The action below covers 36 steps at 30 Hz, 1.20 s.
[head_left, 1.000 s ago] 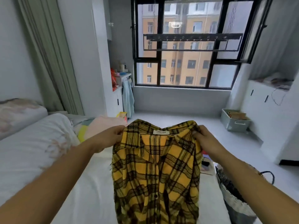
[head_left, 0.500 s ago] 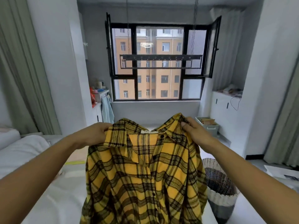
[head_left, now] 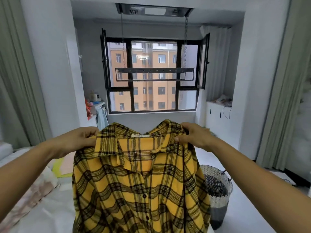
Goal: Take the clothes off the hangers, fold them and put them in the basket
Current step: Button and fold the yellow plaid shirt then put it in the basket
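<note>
Shirt: yellow-and-black plaid button-front cloth shirt [head_left: 139,187], held up in the air. The collar is uppermost, the open neck and button placket face the camera, and the body hangs down past the lower frame edge.
Neck label: small pale tag [head_left: 140,135] inside the shirt's collar; the lettering is too small to read.
Left hand: the left hand [head_left: 79,140] is at the shirt's left shoulder, with its fingers curled and pinching the cloth at the edge of the collar.
Right hand: the right hand [head_left: 195,137] is at the shirt's right shoulder. The thumb presses on the front of the collar, the fingers wrap behind it, and the cloth is pinched between them.
Basket: round woven basket, white-and-dark weave with a dark lower band [head_left: 218,185], standing on the floor just right of the shirt's lower half. Its left side is hidden behind the shirt, and its contents cannot be made out.
Bed: white bedding with a faded floral print [head_left: 42,207], to the left of the shirt and below it.
Flat items: pink and yellow-green flat pieces [head_left: 64,165] lying on the bed, just left of the shirt's left shoulder.
Drying rack: black metal ceiling-hung rack [head_left: 154,75], above and behind the shirt, in front of the black-framed window [head_left: 187,101].
Cabinet: white low cabinet [head_left: 217,115], behind the shirt to the right.
</note>
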Motion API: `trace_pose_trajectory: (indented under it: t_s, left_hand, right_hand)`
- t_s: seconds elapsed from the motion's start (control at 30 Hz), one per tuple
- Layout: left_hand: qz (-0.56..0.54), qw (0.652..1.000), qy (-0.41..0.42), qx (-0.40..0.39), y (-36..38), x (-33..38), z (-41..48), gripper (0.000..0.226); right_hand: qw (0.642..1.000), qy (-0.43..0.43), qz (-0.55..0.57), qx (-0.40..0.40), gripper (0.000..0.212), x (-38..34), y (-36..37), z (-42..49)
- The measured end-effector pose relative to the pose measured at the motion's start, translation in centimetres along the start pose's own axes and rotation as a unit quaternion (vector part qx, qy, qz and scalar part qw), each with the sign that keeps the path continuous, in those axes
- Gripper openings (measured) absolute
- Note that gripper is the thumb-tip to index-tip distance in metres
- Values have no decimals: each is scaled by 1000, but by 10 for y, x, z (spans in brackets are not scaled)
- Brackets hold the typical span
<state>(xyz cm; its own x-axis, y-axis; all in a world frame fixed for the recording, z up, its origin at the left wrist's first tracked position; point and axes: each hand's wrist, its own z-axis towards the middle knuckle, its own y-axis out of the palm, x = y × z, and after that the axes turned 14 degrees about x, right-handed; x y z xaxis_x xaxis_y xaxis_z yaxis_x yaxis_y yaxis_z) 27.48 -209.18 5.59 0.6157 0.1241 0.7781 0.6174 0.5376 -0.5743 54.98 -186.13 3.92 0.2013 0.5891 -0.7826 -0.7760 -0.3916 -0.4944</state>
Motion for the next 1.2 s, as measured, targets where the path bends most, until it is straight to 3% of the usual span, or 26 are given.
trace_pose_trajectory:
  t_s: [0.07,0.13,0.4,0.57,0.73,0.83,0.9,0.97,1.03,1.1,1.2]
  left_hand:
    - [-13,1000,-5,18,-2,3,-11,47]
    - [-11,999,-3,49,-4,2,-17,25]
    - [30,991,9,134,-18,9,-26,22]
    - [-8,984,17,177,-42,3,-27,18]
    - [-21,995,-21,92,-66,-35,-41,21]
    - [-169,981,-99,-3,-79,-52,-49,59]
    - [-259,957,-129,-35,-86,-59,-51,72]
    - [-257,954,-146,-47,-87,-61,-51,82]
    - [-152,977,-131,-69,-85,-57,-51,92]
    - [-66,990,-98,-77,-83,-49,-52,82]
    - [-78,994,-65,-36,-82,-46,-50,61]
  right_hand:
    - [1000,-2,4,27,6,-5,-5,-7]
    - [999,3,2,47,12,-9,-8,-14]
    - [989,36,48,138,24,-38,13,-30]
    - [994,58,50,81,19,-62,28,-25]
    - [994,82,57,-47,14,-67,48,-30]
    - [961,141,183,-155,10,-70,53,-36]
    - [950,142,197,-196,14,-70,57,-38]
    - [959,143,158,-187,25,-70,63,-36]
    - [975,138,105,-138,24,-74,72,-34]
    - [984,123,98,-84,21,-76,77,-32]
    - [989,98,99,-38,20,-75,79,-30]
